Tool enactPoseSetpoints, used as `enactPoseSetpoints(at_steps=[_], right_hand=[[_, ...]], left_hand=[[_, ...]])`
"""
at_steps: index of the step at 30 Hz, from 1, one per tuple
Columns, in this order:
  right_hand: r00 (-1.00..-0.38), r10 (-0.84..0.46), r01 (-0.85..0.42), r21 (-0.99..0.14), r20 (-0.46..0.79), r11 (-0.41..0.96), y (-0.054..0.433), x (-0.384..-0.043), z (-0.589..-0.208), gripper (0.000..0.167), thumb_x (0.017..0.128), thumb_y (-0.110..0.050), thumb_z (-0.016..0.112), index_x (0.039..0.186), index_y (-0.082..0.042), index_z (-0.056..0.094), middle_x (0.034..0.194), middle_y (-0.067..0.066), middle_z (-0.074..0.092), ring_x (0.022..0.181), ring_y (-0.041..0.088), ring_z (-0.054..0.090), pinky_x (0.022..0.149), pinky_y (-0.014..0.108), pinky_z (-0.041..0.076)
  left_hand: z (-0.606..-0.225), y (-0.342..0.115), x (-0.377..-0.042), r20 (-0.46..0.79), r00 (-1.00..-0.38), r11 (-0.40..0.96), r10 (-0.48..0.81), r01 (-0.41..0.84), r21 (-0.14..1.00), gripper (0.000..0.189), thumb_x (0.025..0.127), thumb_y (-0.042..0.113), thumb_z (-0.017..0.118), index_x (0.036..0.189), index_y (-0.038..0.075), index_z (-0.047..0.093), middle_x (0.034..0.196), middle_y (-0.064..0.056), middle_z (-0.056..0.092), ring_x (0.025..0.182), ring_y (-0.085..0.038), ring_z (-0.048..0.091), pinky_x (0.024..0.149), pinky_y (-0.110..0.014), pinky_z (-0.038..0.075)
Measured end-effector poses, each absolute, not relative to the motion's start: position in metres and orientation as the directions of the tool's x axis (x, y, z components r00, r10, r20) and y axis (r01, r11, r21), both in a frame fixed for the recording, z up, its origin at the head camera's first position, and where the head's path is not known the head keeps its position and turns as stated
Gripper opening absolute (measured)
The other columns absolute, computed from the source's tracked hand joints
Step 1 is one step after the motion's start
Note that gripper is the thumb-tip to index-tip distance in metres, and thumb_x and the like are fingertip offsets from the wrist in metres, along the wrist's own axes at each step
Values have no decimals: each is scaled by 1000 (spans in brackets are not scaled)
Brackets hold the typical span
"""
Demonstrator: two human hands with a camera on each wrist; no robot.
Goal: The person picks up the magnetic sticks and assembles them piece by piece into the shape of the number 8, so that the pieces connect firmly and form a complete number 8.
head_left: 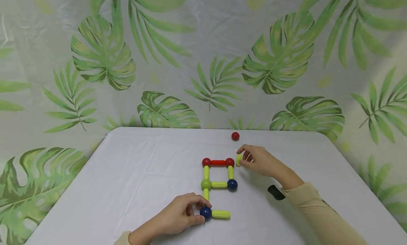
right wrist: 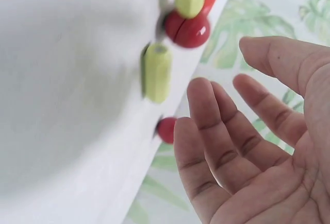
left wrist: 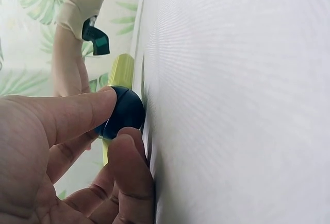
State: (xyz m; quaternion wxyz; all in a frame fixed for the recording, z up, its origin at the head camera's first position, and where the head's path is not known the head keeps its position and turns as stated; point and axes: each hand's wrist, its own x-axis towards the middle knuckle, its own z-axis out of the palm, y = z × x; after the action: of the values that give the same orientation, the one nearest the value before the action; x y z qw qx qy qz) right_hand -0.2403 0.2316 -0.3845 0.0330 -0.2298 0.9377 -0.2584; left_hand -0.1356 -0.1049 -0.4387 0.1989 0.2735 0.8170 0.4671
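Observation:
In the head view my left hand (head_left: 178, 214) pinches a dark blue ball (head_left: 206, 213) at the near end of a ball-and-rod figure. The left wrist view shows thumb and fingertips on that ball (left wrist: 124, 115), with a yellow-green rod (left wrist: 121, 70) beyond it. My right hand (right wrist: 252, 147) has its fingers spread and holds nothing. Just beside it, a loose yellow-green rod (right wrist: 158, 73) lies on the table, near the figure's right red ball (head_left: 229, 162). A red rod (head_left: 218, 163) joins this ball to another red ball (head_left: 206, 162).
A single red ball (head_left: 235, 136) lies near the table's far edge. Within the figure are a green ball (head_left: 206, 184) and a second dark blue ball (head_left: 232, 185), joined by a yellow-green rod (head_left: 219, 185). A white cloth covers the table (head_left: 127, 174); leaf-printed fabric hangs behind.

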Motion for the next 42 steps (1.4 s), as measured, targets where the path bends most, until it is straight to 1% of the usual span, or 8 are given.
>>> enactPoseSetpoints(at_steps=[6, 12, 19, 27, 34, 36, 39, 42], right_hand=[[-924, -379, -356, -476, 52, 804, 240, -267, -389, 39, 103, -18, 73, 136, -1, 62, 110, 15, 72, 100, 29, 73, 89, 47, 61], [-943, -334, -290, -487, -2, 824, 246, -294, -395, 51, 105, -21, 69, 148, 0, 54, 128, 28, 67, 113, 40, 71, 98, 54, 59], [-965, -262, -216, -514, -18, 830, 253, -319, -399, 53, 106, -24, 65, 152, -1, 49, 133, 29, 65, 123, 46, 68, 105, 60, 54], [-967, -253, -194, -569, -25, 799, 249, -336, -410, 54, 106, -27, 65, 151, -1, 51, 132, 27, 66, 122, 45, 66, 102, 57, 54], [-982, -176, -86, -656, -71, 750, 242, -348, -414, 61, 105, -33, 68, 154, -2, 49, 133, 26, 64, 105, 33, 65, 83, 34, 55], [-984, -152, -45, -687, -96, 726, 242, -350, -416, 62, 105, -35, 69, 154, -3, 49, 136, 27, 62, 104, 31, 64, 81, 31, 54], [-984, -127, 4, -717, -129, 697, 242, -354, -422, 65, 104, -38, 69, 155, -3, 49, 142, 27, 59, 112, 32, 63, 86, 32, 54], [-983, -110, 32, -726, -147, 687, 242, -358, -426, 67, 103, -41, 69, 155, -5, 48, 148, 27, 55, 123, 35, 60, 97, 39, 54]], left_hand=[[-440, -104, -136, -69, -776, 414, 627, 257, 873, 28, 97, 21, 82, 123, 27, 75, 108, 5, 65, 70, -2, 54, 64, -18, 46], [-440, -104, -137, -87, -781, 412, 618, 228, 882, 28, 96, 20, 82, 123, 28, 75, 109, 4, 64, 70, -3, 53, 62, -18, 44], [-439, -106, -137, -69, -781, 397, 620, 237, 887, 29, 96, 19, 82, 124, 26, 76, 110, 3, 64, 71, 0, 52, 63, -16, 43], [-443, -108, -137, -88, -782, 369, 617, 189, 910, 29, 95, 16, 83, 121, 26, 77, 111, 2, 64, 70, -1, 52, 60, -16, 42], [-446, -109, -140, -98, -770, 313, 631, 137, 940, 30, 95, 13, 83, 123, 22, 78, 111, 1, 64, 64, -1, 53, 53, -16, 43], [-447, -109, -140, -101, -766, 303, 635, 127, 945, 30, 94, 12, 83, 123, 20, 78, 111, 2, 64, 62, -1, 53, 52, -16, 44], [-449, -110, -141, -110, -761, 295, 639, 110, 949, 31, 95, 11, 83, 124, 19, 78, 111, 2, 64, 60, -2, 53, 51, -16, 44], [-449, -111, -142, -114, -762, 295, 638, 105, 950, 31, 94, 11, 83, 124, 18, 78, 111, 3, 65, 60, -2, 53, 52, -16, 44]])
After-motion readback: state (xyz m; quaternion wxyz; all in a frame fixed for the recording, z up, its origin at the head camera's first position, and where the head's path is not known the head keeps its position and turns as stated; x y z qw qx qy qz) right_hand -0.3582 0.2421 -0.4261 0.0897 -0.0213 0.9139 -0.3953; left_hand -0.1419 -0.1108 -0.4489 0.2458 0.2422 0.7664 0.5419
